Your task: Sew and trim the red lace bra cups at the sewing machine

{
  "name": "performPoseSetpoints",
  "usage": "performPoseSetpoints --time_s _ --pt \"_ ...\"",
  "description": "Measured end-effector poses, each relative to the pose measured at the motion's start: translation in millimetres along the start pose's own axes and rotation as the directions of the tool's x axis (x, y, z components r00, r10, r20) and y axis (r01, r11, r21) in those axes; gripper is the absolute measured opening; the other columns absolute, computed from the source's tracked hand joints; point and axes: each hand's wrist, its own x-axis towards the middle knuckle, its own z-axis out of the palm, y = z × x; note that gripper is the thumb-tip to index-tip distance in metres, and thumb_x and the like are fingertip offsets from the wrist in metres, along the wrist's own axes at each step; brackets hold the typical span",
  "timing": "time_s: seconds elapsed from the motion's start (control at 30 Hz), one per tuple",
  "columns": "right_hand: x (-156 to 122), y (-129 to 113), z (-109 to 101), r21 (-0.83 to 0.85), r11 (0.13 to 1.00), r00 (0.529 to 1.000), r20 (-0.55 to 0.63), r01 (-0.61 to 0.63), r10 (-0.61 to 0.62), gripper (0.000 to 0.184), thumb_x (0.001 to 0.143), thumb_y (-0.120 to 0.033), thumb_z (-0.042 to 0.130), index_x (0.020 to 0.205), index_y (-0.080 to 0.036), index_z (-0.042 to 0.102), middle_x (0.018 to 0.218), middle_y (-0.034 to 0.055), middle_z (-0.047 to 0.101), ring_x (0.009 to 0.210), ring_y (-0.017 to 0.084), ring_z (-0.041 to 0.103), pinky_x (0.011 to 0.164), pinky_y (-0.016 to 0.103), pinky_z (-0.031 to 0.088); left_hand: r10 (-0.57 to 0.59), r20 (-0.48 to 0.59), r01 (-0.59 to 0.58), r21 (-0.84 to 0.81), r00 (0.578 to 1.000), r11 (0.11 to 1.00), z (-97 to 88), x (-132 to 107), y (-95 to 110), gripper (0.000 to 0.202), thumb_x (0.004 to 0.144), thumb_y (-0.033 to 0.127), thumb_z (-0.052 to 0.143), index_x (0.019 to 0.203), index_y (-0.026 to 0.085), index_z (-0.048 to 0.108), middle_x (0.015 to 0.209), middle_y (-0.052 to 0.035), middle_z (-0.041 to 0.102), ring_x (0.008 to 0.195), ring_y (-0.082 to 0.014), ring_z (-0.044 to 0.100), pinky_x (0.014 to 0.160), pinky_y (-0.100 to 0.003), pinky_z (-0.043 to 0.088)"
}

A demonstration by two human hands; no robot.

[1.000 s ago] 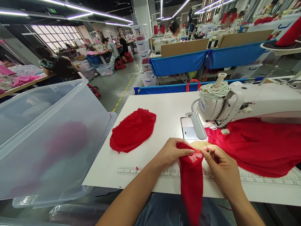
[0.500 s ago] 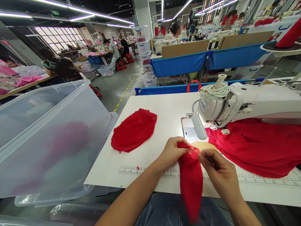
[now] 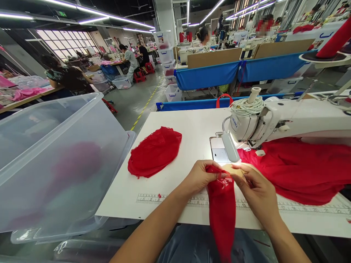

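My left hand [image 3: 200, 177] pinches the top edge of a narrow red lace piece [image 3: 222, 212] that hangs over the front edge of the white sewing table [image 3: 170, 197] toward my lap. My right hand [image 3: 253, 190] grips the same top edge from the right, fingers curled; a thin tool seen in it earlier is hidden here. Both hands sit just in front of the white sewing machine [image 3: 274, 120] and its needle plate [image 3: 219, 153]. A stack of red lace pieces [image 3: 155, 151] lies to the left.
A large heap of red fabric [image 3: 298, 170] lies under the machine arm at right. A clear plastic bin [image 3: 55, 160] stands tilted at left. A ruler strip [image 3: 170, 199] runs along the table front. Other people sit at tables and blue-draped benches [image 3: 241, 71] behind.
My hands have stayed at the piece's top edge, the right hand working slightly closer to the left. The hanging lace has swung a little.
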Motion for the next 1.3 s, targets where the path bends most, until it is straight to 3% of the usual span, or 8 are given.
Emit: performPoseSetpoints --time_s 0.13,0.33,0.53,0.8,0.93,1.07,1.17,1.3 --pt "4.7 -2.4 8.8 0.028 0.999 0.994 0.105 0.021 -0.024 0.023 0.085 -0.044 0.061 0.083 -0.023 0.069 0.081 0.0035 0.07 0.072 0.018 0.062 0.064 0.028 0.05 0.042 -0.026 -0.039 0.1 0.999 0.994 -0.2 -0.3 0.5 0.046 0.043 0.035 0.092 0.067 0.014 0.058 0.062 0.0027 0.058 0.058 -0.0102 0.053 0.057 -0.022 0.041" --pt "-3.0 -6.6 3.4 -0.052 0.998 0.986 -0.158 0.038 -0.046 0.018 0.087 -0.037 0.059 0.076 -0.023 0.064 0.069 -0.0017 0.061 0.058 0.012 0.05 0.055 0.024 0.041 0.015 -0.049 -0.009 0.111 0.999 0.994 -1.1 0.7 3.4 0.05 0.039 0.037 0.093 0.063 0.014 0.055 0.058 0.0054 0.053 0.055 -0.0078 0.047 0.054 -0.021 0.038" --pt "-5.5 -3.7 2.8 -0.004 1.0 0.984 -0.18 -0.016 0.015 0.019 0.086 -0.038 0.06 0.076 -0.022 0.063 0.067 -0.0017 0.059 0.058 0.012 0.048 0.054 0.024 0.041 -0.017 -0.006 0.018 0.028 1.0 0.999 0.0 -1.0 7.1 0.043 0.049 0.042 0.089 0.072 0.013 0.068 0.071 -0.0016 0.063 0.065 -0.0113 0.055 0.063 -0.023 0.041" --pt "-7.7 -4.3 6.1 -0.015 0.999 0.981 -0.186 0.047 -0.049 0.015 0.087 -0.033 0.061 0.077 -0.023 0.064 0.069 -0.0018 0.061 0.059 0.011 0.049 0.055 0.023 0.042 -0.047 0.098 0.031 0.157 0.994 0.987 0.7 -3.6 6.4 0.031 0.057 0.038 0.086 0.068 0.012 0.071 0.063 -0.0006 0.06 0.061 -0.0101 0.049 0.059 -0.022 0.035" --pt "-8.1 -3.0 2.7 0.015 1.0 0.977 -0.214 -0.014 0.017 0.017 0.087 -0.037 0.06 0.078 -0.022 0.065 0.071 -0.0006 0.065 0.061 0.013 0.056 0.057 0.023 0.046 -0.088 0.137 0.075 0.095 0.987 0.993 -1.0 -3.2 6.0 0.031 0.057 0.037 0.086 0.071 0.013 0.072 0.064 -0.0007 0.061 0.061 -0.0106 0.052 0.06 -0.023 0.038" --pt "-9.3 3.5 -8.6 -0.033 0.997 0.988 -0.137 -0.071 0.066 0.022 0.084 -0.044 0.06 0.088 -0.022 0.066 0.077 0.0017 0.07 0.066 0.015 0.064 0.059 0.024 0.051 -0.088 0.142 0.082 0.054 0.986 0.995 -2.2 -3.4 5.7 0.032 0.057 0.039 0.086 0.073 0.014 0.073 0.066 -0.0013 0.064 0.064 -0.0117 0.055 0.064 -0.024 0.041" --pt "-14.7 7.8 -19.9 -0.142 0.983 0.993 -0.029 -0.119 0.116 0.036 0.083 -0.05 0.059 0.103 -0.021 0.064 0.089 0.0065 0.072 0.07 0.018 0.068 0.045 0.022 0.048 -0.084 0.136 0.076 0.062 0.987 0.995 -2.7 -3.1 5.0 0.033 0.059 0.041 0.085 0.074 0.014 0.074 0.069 -0.002 0.065 0.065 -0.012 0.055 0.065 -0.024 0.041" --pt "-24.1 7.8 -27.3 -0.17 0.984 0.996 0.078 0.052 -0.039 0.025 0.088 -0.044 0.055 0.099 -0.023 0.064 0.082 0.0041 0.072 0.065 0.016 0.066 0.045 0.021 0.048 -0.073 0.15 0.06 0.089 0.986 0.994 -2.6 -3.2 4.9 0.033 0.062 0.043 0.083 0.075 0.014 0.073 0.069 -0.0017 0.064 0.065 -0.0115 0.055 0.064 -0.023 0.041"
